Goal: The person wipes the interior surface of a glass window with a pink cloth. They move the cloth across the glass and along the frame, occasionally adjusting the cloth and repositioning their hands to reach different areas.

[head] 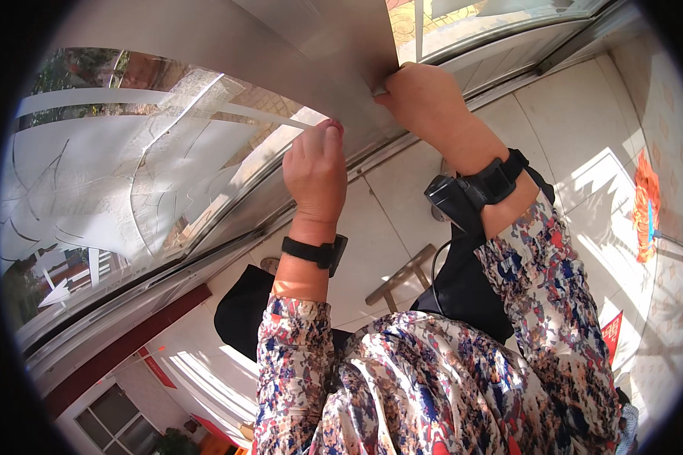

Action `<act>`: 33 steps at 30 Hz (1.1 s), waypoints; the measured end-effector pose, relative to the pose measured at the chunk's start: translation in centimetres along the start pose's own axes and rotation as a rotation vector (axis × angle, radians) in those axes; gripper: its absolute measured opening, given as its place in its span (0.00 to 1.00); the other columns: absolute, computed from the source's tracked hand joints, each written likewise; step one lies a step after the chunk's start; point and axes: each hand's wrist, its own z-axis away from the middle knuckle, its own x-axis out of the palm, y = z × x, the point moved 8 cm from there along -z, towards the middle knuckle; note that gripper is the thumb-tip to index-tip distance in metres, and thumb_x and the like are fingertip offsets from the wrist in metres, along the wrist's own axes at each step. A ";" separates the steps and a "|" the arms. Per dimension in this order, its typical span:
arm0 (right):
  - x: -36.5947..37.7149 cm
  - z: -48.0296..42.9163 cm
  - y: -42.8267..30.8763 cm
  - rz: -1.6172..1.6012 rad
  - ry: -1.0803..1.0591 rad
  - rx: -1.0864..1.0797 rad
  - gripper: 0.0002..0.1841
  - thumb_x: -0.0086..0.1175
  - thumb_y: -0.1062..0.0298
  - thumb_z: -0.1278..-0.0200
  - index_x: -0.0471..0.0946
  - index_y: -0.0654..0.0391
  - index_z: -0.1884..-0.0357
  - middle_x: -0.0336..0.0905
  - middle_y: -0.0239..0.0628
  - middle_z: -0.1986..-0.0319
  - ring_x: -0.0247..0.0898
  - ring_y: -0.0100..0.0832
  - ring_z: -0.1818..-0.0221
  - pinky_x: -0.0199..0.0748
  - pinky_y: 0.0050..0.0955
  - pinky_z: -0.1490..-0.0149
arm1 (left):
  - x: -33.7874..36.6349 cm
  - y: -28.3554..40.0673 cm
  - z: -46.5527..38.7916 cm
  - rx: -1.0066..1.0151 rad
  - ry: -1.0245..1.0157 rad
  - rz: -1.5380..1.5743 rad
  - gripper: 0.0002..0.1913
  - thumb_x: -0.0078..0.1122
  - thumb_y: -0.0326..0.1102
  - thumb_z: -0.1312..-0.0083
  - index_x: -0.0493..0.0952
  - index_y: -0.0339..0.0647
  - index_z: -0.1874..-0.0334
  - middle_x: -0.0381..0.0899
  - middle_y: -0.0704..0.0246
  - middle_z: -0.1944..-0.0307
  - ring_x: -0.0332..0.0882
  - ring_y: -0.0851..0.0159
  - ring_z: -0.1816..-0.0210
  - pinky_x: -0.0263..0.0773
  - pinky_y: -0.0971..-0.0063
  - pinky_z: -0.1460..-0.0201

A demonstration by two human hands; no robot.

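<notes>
A large grey sheet or panel (pixel 319 62), its material unclear, hangs in front of a glass window or door with a metal frame. My left hand (pixel 317 159) is closed at the panel's lower left edge, with a small reddish thing (pixel 334 125) by the fingertips. The right hand (pixel 424 102) pinches the panel's lower right corner, its fingers curled around the edge. Patterned glass (pixel 193 148) shows to the left of the panel. Both wrists wear black straps, and the right one carries a dark device (pixel 461 193).
Below the window runs a metal frame rail (pixel 250 239). A small wooden stool (pixel 401 276) stands on the tiled floor beneath me. An orange mop (pixel 646 210) lies at the right. A dark red beam (pixel 131 335) and a paned window (pixel 116 421) are at lower left.
</notes>
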 end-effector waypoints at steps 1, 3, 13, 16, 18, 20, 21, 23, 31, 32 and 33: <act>0.1 0.0 0.2 0.000 -0.007 0.018 0.15 0.59 0.54 0.42 0.84 0.56 0.74 0.81 0.43 0.72 0.79 0.46 0.65 0.76 0.41 0.62 | 0.0 -0.1 0.0 0.001 -0.007 -0.013 0.07 0.65 0.30 0.44 0.79 0.49 0.65 0.74 0.72 0.67 0.77 0.62 0.66 0.71 0.67 0.69; 0.2 0.0 0.5 -0.006 0.001 0.030 0.15 0.59 0.54 0.42 0.84 0.56 0.74 0.81 0.43 0.72 0.79 0.46 0.65 0.76 0.42 0.62 | 0.1 -0.4 0.4 -0.004 -0.031 -0.041 0.07 0.65 0.30 0.44 0.79 0.50 0.64 0.75 0.72 0.67 0.77 0.62 0.66 0.71 0.67 0.68; 0.3 0.0 0.4 -0.028 0.029 0.019 0.15 0.59 0.54 0.42 0.84 0.57 0.73 0.81 0.43 0.71 0.79 0.47 0.64 0.76 0.42 0.61 | -0.5 -3.6 3.9 -0.100 -0.102 -0.080 0.14 0.63 0.26 0.45 0.81 0.52 0.57 0.77 0.71 0.61 0.78 0.61 0.61 0.73 0.66 0.63; 0.4 -0.2 0.4 -0.030 0.006 0.041 0.15 0.59 0.54 0.42 0.84 0.57 0.73 0.82 0.43 0.71 0.79 0.47 0.64 0.77 0.41 0.61 | -0.4 -2.5 3.3 -0.037 0.024 -0.032 0.13 0.61 0.25 0.42 0.79 0.54 0.57 0.72 0.74 0.67 0.76 0.65 0.67 0.69 0.71 0.69; 0.5 -0.3 0.4 -0.018 -0.012 0.053 0.16 0.59 0.53 0.42 0.84 0.57 0.73 0.82 0.43 0.72 0.80 0.46 0.64 0.77 0.41 0.61 | 0.1 -2.3 3.0 -0.058 -0.002 -0.057 0.13 0.62 0.26 0.42 0.79 0.53 0.57 0.73 0.75 0.65 0.76 0.65 0.67 0.70 0.71 0.69; 0.5 -0.3 0.4 -0.005 -0.026 0.064 0.16 0.59 0.53 0.42 0.84 0.56 0.73 0.82 0.43 0.72 0.80 0.46 0.64 0.77 0.40 0.61 | 0.3 -2.0 2.5 -0.073 -0.006 -0.050 0.12 0.62 0.26 0.42 0.79 0.52 0.58 0.74 0.75 0.65 0.76 0.64 0.66 0.71 0.70 0.68; 0.5 -0.3 0.3 0.004 -0.021 0.057 0.16 0.59 0.53 0.42 0.84 0.56 0.73 0.82 0.43 0.72 0.80 0.46 0.64 0.77 0.40 0.61 | 0.3 -1.9 2.3 -0.079 0.000 -0.033 0.11 0.63 0.27 0.42 0.79 0.52 0.59 0.75 0.75 0.65 0.76 0.64 0.66 0.71 0.70 0.68; 0.4 -0.3 0.2 0.017 -0.022 0.044 0.16 0.59 0.52 0.42 0.84 0.56 0.74 0.82 0.43 0.73 0.80 0.45 0.64 0.77 0.39 0.61 | 0.2 -1.4 1.8 -0.082 0.015 0.001 0.09 0.64 0.29 0.42 0.80 0.50 0.60 0.76 0.73 0.65 0.77 0.63 0.65 0.72 0.69 0.67; 0.7 -0.6 1.0 0.022 -0.043 0.056 0.17 0.59 0.52 0.43 0.84 0.57 0.74 0.81 0.45 0.73 0.78 0.47 0.66 0.75 0.42 0.62 | 1.1 0.2 0.6 -0.070 -0.030 -0.031 0.04 0.63 0.34 0.40 0.76 0.48 0.67 0.73 0.73 0.69 0.75 0.64 0.66 0.69 0.69 0.68; 0.9 -0.7 1.3 0.026 -0.074 0.074 0.17 0.59 0.52 0.43 0.84 0.57 0.74 0.81 0.45 0.73 0.78 0.48 0.66 0.75 0.43 0.62 | 1.0 0.0 0.7 -0.047 -0.044 -0.035 0.04 0.62 0.35 0.40 0.76 0.48 0.66 0.72 0.73 0.70 0.75 0.64 0.67 0.68 0.69 0.69; 0.8 -0.7 1.3 0.017 -0.052 0.055 0.17 0.59 0.52 0.43 0.84 0.57 0.73 0.80 0.46 0.74 0.78 0.48 0.66 0.75 0.43 0.62 | 0.8 -0.3 0.9 -0.049 -0.042 -0.037 0.04 0.63 0.34 0.41 0.77 0.49 0.65 0.72 0.73 0.69 0.75 0.64 0.66 0.69 0.68 0.68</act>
